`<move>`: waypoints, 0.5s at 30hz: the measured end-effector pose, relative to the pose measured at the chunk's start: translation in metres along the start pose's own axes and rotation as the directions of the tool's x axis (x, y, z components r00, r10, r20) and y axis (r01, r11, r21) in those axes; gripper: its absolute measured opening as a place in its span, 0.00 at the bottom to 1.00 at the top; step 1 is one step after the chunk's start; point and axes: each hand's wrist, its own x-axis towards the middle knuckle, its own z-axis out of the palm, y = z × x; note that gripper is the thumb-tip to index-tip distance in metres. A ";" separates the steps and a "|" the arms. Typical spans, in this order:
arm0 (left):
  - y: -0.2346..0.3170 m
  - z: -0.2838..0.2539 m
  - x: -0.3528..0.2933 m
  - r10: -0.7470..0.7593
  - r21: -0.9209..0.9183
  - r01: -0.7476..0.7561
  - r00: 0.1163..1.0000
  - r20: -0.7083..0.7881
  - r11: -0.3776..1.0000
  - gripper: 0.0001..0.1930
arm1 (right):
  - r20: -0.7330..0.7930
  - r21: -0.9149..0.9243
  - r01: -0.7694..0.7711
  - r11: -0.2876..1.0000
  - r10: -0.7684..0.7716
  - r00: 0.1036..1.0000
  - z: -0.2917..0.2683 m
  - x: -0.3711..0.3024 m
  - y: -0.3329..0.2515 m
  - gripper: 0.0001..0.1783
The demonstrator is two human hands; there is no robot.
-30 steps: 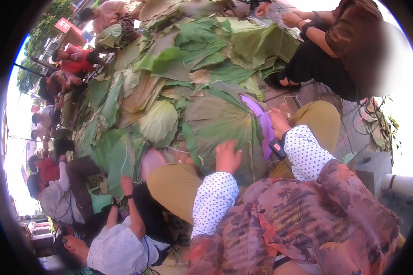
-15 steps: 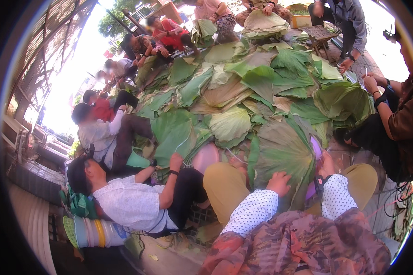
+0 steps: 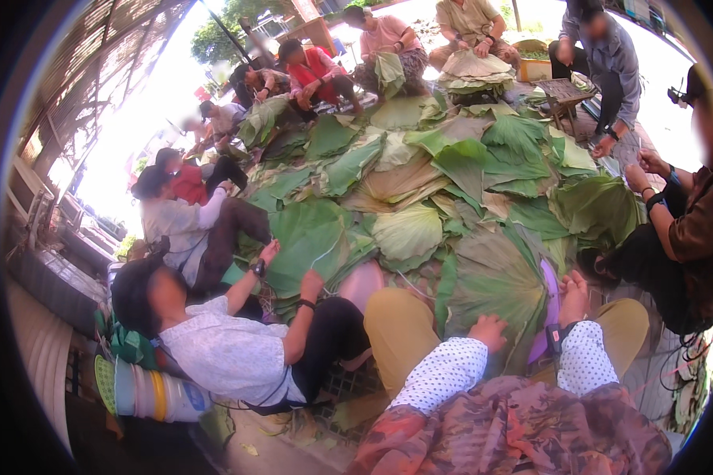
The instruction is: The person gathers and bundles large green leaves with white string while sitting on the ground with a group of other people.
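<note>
We have a large grey-green leaf (image 3: 495,281) spread right in front of us, at the near edge of the leaf-covered ground, its ribs fanning out across the blade. Along its right edge shows a curved strip of a purple basin (image 3: 550,301); the rest of that is hidden. Our left hand (image 3: 488,332) is at the lower part of the leaf, fingers loosely bent and a little apart; we see nothing gripped in it. Our right hand (image 3: 573,299) stands just beyond the purple rim, half open with the fingers curling upward, and we can make out nothing in its hold. A dark band with a small device (image 3: 558,336) sits at that wrist, above a white dotted sleeve (image 3: 590,368).

Beside our left knee, in mustard trousers (image 3: 400,336), we see a pink basin (image 3: 362,285), and beyond it a pale yellow-green leaf (image 3: 408,233). To the left, a person in a light patterned shirt (image 3: 226,348) has both hands near a broad green leaf (image 3: 309,241). At the right edge of the leaves sits a person in brown (image 3: 697,237), hands raised close together. At the far edge we see a stack of leaves (image 3: 475,75), with a small wooden stool (image 3: 565,93) to its right.
</note>
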 end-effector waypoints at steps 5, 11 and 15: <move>0.005 -0.004 0.000 0.003 0.007 -0.003 1.000 0.019 1.000 0.29 | 0.358 -0.335 0.355 0.873 -0.231 0.905 0.018 -0.021 0.000 0.19; 0.006 -0.003 0.002 0.030 0.016 -0.031 0.999 0.022 0.999 0.29 | 0.559 -0.477 0.608 0.635 -0.315 0.767 0.036 -0.046 0.013 0.14; -0.006 0.003 -0.003 0.075 -0.045 -0.079 0.994 -0.075 0.996 0.28 | 0.697 -0.560 0.720 0.410 -0.237 0.677 0.062 -0.089 0.008 0.13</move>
